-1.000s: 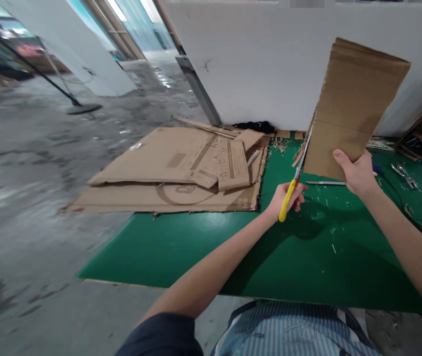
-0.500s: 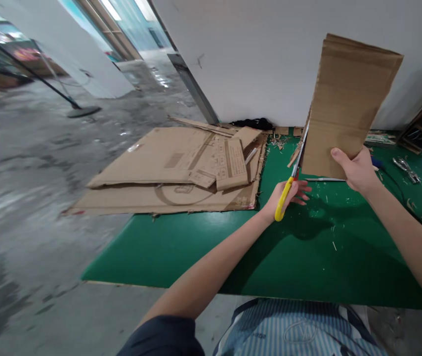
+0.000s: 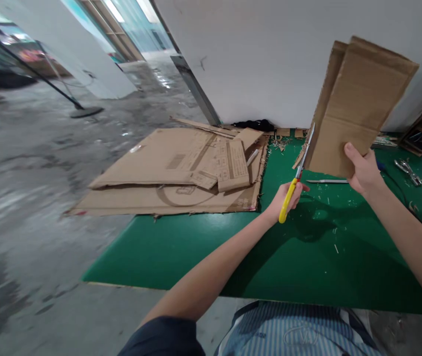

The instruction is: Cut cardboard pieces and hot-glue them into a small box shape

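Folded brown cardboard sheet [image 3: 366, 94], held up above the far edge of the green tabletop [image 3: 181, 249], right of its middle, in front of the white wall [image 3: 255, 64]. Gripped near its lower right corner by the right hand [image 3: 365, 170], thumb flat on the near face, fingers mostly hidden behind, presumably to pinch the layers together and leave the whole left edge bare. Held in the left hand [image 3: 278, 200], yellow-handled metal scissors [image 3: 288, 200], blades aimed steeply up along that bare edge, likely to follow its line; whether biting into the sheet, hard to tell. Just left of the blades, a narrow brown cardboard strip [image 3: 298, 160]. Toward the tabletop's far left corner, a flat stack of printed brown cardboard [image 3: 147, 158], jutting over the left edge, perhaps placed there for elbow room near the front edge. As for the sheet's looks, plain on the near face, creased straight across about the middle, leaning right; layers fanned apart at the top, the rear one showing along the left, rough-bordered and slightly frayed
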`<action>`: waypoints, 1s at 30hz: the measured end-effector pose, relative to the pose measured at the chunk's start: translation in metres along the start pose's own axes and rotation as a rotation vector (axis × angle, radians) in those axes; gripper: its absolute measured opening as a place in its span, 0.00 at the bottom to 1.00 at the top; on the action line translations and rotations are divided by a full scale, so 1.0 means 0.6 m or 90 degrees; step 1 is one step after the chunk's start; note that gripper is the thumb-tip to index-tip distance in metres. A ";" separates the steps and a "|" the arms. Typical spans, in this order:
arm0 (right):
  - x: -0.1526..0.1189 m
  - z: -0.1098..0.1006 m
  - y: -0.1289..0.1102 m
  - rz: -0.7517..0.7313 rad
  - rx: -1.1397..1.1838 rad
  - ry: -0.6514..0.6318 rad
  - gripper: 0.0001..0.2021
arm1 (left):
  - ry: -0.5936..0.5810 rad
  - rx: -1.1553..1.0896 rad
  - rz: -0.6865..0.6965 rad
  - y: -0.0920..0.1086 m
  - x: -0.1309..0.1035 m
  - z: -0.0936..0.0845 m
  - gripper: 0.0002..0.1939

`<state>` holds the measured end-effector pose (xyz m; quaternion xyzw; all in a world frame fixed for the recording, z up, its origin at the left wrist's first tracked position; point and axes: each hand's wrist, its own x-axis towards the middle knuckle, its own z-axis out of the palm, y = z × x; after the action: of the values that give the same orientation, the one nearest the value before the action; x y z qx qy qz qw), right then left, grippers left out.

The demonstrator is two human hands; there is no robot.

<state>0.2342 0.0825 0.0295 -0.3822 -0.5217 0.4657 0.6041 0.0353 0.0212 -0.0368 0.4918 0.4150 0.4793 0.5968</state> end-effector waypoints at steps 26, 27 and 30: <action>-0.012 0.030 -0.021 0.044 0.062 -0.090 0.31 | -0.109 -0.084 -0.086 0.010 0.014 -0.027 0.35; -0.013 0.035 -0.019 0.055 0.065 -0.082 0.30 | -0.108 -0.090 -0.084 0.010 0.014 -0.026 0.36; -0.014 0.039 -0.019 0.035 0.068 -0.090 0.30 | -0.088 -0.119 -0.064 0.005 0.014 -0.023 0.36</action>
<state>0.2130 0.0707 0.0418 -0.3299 -0.5268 0.5348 0.5724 0.0231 0.0321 -0.0363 0.4445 0.3502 0.4502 0.6907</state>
